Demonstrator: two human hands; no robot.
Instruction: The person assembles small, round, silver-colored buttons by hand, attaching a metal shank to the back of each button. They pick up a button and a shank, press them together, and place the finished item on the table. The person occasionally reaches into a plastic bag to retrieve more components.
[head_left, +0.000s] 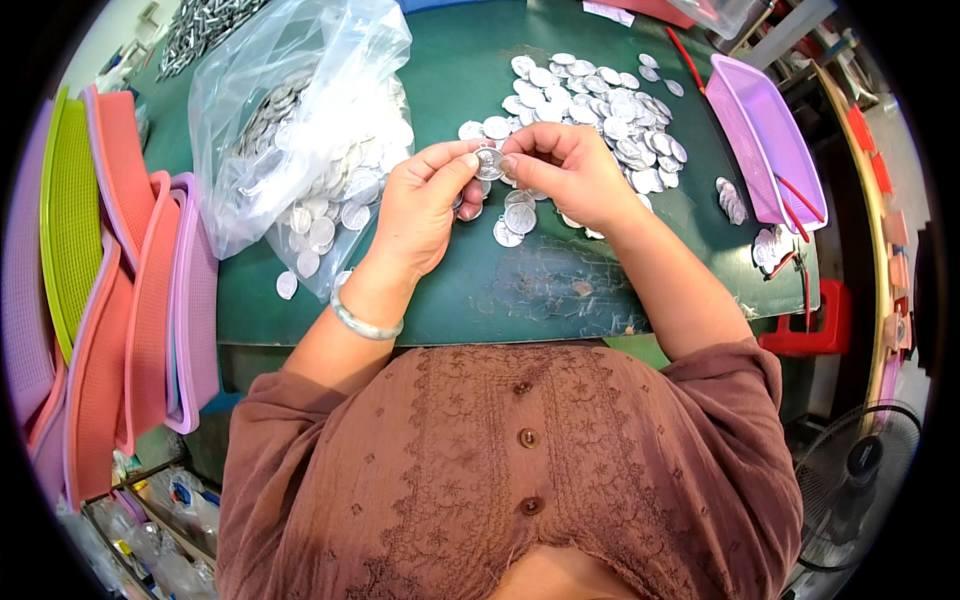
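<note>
A round silvery medal (488,163) is held up between my two hands over the green table. My left hand (420,205) pinches its left edge between thumb and forefinger, and more medals seem tucked under the curled fingers. At the medal's right edge, the thumb and fingertips of my right hand (575,175) are closed on it. Several loose medals (515,220) lie just below the hands. Beyond my right hand spreads a large heap of similar medals (625,115). To the left, a clear plastic bag (300,70) lies open with many medals (345,180) inside.
Nested plastic baskets (130,270) in pink, green and purple stand at the left. A purple basket (765,140) sits at the table's right, near bundled medals (731,200) and red ties (800,200). Metal parts (205,30) are piled far left. A fan (860,480) stands lower right.
</note>
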